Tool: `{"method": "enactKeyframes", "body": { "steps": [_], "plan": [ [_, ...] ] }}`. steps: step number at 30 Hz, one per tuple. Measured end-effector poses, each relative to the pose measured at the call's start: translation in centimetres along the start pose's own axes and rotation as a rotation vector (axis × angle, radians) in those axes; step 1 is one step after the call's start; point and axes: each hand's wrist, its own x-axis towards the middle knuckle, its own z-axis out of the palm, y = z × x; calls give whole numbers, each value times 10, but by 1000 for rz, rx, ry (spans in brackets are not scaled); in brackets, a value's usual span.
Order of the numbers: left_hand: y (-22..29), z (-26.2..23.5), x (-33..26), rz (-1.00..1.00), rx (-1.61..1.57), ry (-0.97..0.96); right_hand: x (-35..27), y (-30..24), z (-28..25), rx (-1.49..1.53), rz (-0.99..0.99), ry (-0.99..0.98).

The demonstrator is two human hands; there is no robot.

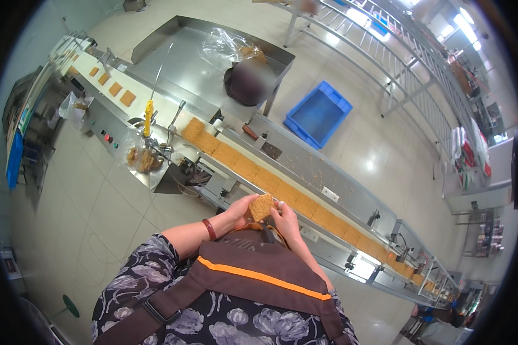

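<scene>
Steel conveyor (351, 198) runs diagonally past us over pale floor tiles (98, 201), carrying a row of golden noodle blocks (282, 190). Our left hand (239, 210) and right hand (285, 221) together grip one noodle block (261, 207) beside the belt; a blue crate (317, 113) sits beyond.

There was a long steel conveyor (328, 195) running diagonally, loaded with a row of tan blocks (282, 187) sitting end to end. A blue plastic crate (318, 113) sat on the pale tiled floor beyond it. Another person's dark cap (248, 81) showed next to a steel table (190, 57) with a crumpled clear bag (227, 45) on it. A yellow-handled tool (148, 118) stood upright near the belt.
</scene>
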Motion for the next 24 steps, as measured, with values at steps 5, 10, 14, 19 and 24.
{"method": "enactKeyframes", "body": {
  "steps": [5, 10, 14, 19, 24],
  "plan": [
    [7, -12, -10, 4, -28, 65, 6, 10, 20, 93, -11, -32],
    [14, -39, -22, 68, -81, 110, 20, -4, 41, 103, -44, -70],
    [27, -48, -41, 89, -134, 171, 51, -21, 52, 31, -36, -63],
    [33, -72, -49, 78, -171, 189, 111, -14, 69, -116, -71, 193],
    [45, -89, -57, 87, -183, 147, 147, -25, 90, -384, 18, 317]
  ]
}}
